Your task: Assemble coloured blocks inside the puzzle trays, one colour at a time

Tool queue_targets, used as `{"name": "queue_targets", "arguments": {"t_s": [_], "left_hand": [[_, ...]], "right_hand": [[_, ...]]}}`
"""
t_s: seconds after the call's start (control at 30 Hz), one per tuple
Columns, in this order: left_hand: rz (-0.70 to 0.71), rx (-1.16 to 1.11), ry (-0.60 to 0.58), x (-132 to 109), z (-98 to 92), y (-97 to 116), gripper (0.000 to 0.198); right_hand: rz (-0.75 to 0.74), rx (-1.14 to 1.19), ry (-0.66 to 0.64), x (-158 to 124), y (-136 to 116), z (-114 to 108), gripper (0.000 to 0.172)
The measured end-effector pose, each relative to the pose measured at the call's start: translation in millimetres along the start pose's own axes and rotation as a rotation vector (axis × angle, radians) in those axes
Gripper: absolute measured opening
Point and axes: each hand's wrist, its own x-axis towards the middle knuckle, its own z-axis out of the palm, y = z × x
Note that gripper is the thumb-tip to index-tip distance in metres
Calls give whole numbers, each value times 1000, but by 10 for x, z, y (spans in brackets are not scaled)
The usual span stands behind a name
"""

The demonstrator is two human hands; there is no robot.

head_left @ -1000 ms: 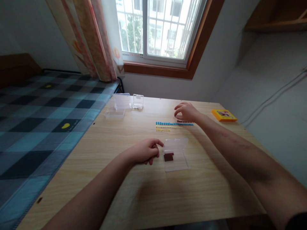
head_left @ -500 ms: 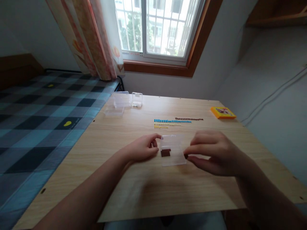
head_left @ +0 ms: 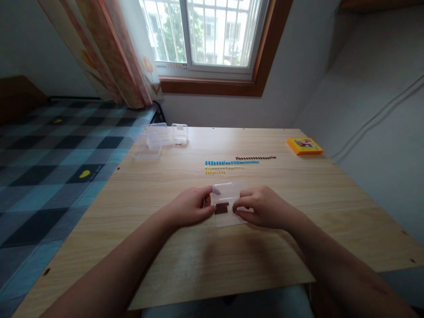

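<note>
In front of me on the table is a clear plastic box, its lid side turned away from me. Flat dark brown building bricks sit together at its left side. My left hand grips the box's left edge, thumb in front and a fingertip showing through the plastic. Over the right part of the box, my right hand pinches a small dark brown building brick between thumb and fingers, close to the others. Most of that brick is hidden by the fingertips.
Beyond the box lie rows of tiny blue pieces, yellow pieces and dark brown pieces. Clear plastic boxes stand at the back left. An orange-yellow box lies at the back right. A checked bed adjoins the left.
My right hand has moved left with the brown brick, from beside the box to above it. My left hand still grips the box edge. The whole view has shifted slightly.
</note>
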Motion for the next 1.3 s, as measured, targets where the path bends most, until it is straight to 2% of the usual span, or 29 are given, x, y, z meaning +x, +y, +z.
{"name": "queue_targets", "arguments": {"t_s": [0.23,0.47,0.77,1.3], "left_hand": [[-16,28,-4,1,-1,22,13],[-7,55,15,-1,11,20,14],[-22,60,9,-4,7,32,20],[-21,77,20,10,36,2,20]], "right_hand": [[70,-68,-65,73,-37,88,18],[101,-71,-52,67,-23,124,17],[18,0,-68,8,27,104,22],[65,-42,0,40,51,186,20]]}}
